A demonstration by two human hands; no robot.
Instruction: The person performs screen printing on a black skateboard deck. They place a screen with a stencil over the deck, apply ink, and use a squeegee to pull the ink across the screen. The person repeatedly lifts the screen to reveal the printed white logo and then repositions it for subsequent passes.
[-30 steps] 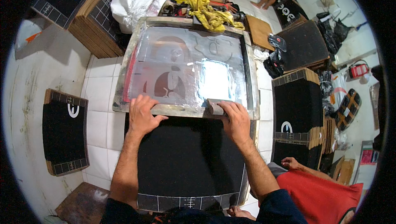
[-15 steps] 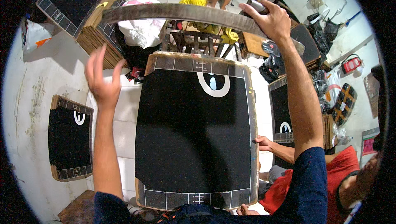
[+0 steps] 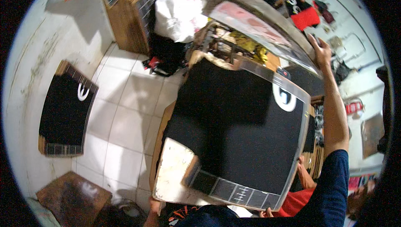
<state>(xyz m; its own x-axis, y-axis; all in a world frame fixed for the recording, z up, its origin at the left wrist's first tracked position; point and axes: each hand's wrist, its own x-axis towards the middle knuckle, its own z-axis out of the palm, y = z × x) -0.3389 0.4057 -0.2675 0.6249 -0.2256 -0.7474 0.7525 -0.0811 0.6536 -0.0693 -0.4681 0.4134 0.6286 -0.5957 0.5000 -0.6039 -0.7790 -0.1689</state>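
A board (image 3: 173, 160) in front of me carries a black fabric panel (image 3: 234, 131) printed with a white ring and blue-grey eye shape (image 3: 285, 96). Grey marked strips (image 3: 225, 190) run along its near and far sides. My right hand (image 3: 322, 53) is raised at the far right, closed on the edge of a tilted screen-printing frame (image 3: 250, 20) with a pink-stained mesh. Low on the left, my left hand (image 3: 153, 207) grips the board's near left corner, its fingers partly hidden. A co-worker's hands (image 3: 301, 161) touch the board's right and near edges.
Another black printed panel (image 3: 67, 114) leans by the left wall. A stack of boards (image 3: 131, 22) and a white bag (image 3: 179, 14) stand behind on the tiled floor. A brown board (image 3: 73, 200) lies near left. The co-worker's red sleeve (image 3: 294, 202) is close on the right.
My left hand has dropped from the air to the board's near left corner. The frame has swung up and right with my right hand. The view has turned; pale bare board now shows.
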